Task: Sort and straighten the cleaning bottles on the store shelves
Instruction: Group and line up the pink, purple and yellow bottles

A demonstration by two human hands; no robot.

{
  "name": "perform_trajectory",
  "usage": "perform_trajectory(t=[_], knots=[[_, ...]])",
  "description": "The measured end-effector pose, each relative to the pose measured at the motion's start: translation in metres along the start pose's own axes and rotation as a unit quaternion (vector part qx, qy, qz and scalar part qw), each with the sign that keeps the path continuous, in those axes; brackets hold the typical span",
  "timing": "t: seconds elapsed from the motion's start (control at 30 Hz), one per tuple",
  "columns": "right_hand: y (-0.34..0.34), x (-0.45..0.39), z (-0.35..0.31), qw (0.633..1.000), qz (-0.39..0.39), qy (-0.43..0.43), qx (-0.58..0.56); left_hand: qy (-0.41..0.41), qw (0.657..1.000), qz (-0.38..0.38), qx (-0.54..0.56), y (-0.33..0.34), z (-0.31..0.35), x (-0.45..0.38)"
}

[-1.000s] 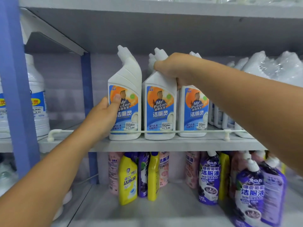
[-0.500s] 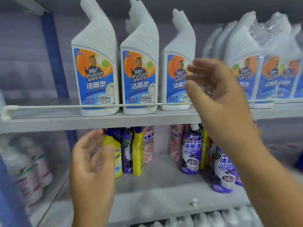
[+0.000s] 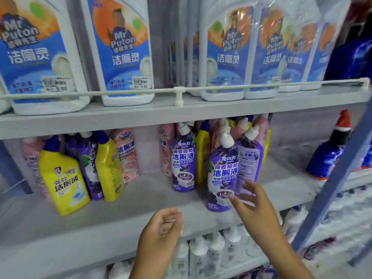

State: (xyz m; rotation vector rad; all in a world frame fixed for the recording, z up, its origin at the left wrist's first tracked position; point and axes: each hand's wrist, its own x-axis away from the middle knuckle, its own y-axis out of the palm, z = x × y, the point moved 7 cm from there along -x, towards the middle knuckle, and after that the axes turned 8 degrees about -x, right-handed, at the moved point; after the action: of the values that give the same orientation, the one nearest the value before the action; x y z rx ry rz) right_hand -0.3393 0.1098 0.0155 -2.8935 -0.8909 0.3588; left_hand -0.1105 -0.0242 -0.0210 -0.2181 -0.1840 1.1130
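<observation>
On the middle shelf stand purple, yellow and pink cleaner bottles. A purple bottle stands furthest forward, with a second purple bottle behind and to its left. My right hand reaches toward the front purple bottle with spread fingers, its thumb tip at the bottle's lower right side. My left hand hovers in front of the shelf edge with loosely curled fingers and holds nothing. A yellow bottle leans at the left. White Mr Puton bottles line the upper shelf.
A thin white rail runs along the upper shelf's front. A blue upright post crosses at the right, with a blue bottle with a red cap behind it. White bottles fill the lowest shelf.
Both hands have left the white bottles on the upper shelf and dropped to the middle shelf. The view has moved down and right, closer to the purple bottles.
</observation>
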Motion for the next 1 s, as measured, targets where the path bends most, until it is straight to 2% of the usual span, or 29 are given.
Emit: perform_trajectory(t=[0.27,0.4,0.47,0.53,0.67,0.83,1.0], knots=[[-0.006,-0.060,0.024,0.991,-0.126,-0.030,-0.035,0.041,0.998,0.030,-0.044,0.070,0.039,-0.035],[-0.053,-0.087,0.018,0.991,-0.017,-0.115,-0.068,0.078,0.996,0.022,-0.035,0.102,0.050,-0.059],[-0.071,-0.104,0.021,0.989,0.011,-0.140,-0.041,0.086,0.995,0.011,-0.039,0.119,0.053,-0.068],[-0.069,-0.121,0.033,0.992,-0.023,-0.123,-0.011,0.074,0.997,0.012,-0.031,0.132,0.050,-0.074],[-0.045,-0.136,0.051,0.988,-0.129,-0.067,-0.048,0.053,0.997,0.036,-0.031,0.144,0.053,-0.073],[-0.037,-0.139,0.063,0.989,-0.121,-0.067,-0.053,0.024,0.997,0.048,-0.048,0.144,0.048,-0.073],[-0.039,-0.130,0.058,0.986,-0.141,-0.069,-0.062,0.019,0.994,0.105,-0.034,0.130,0.051,-0.061]])
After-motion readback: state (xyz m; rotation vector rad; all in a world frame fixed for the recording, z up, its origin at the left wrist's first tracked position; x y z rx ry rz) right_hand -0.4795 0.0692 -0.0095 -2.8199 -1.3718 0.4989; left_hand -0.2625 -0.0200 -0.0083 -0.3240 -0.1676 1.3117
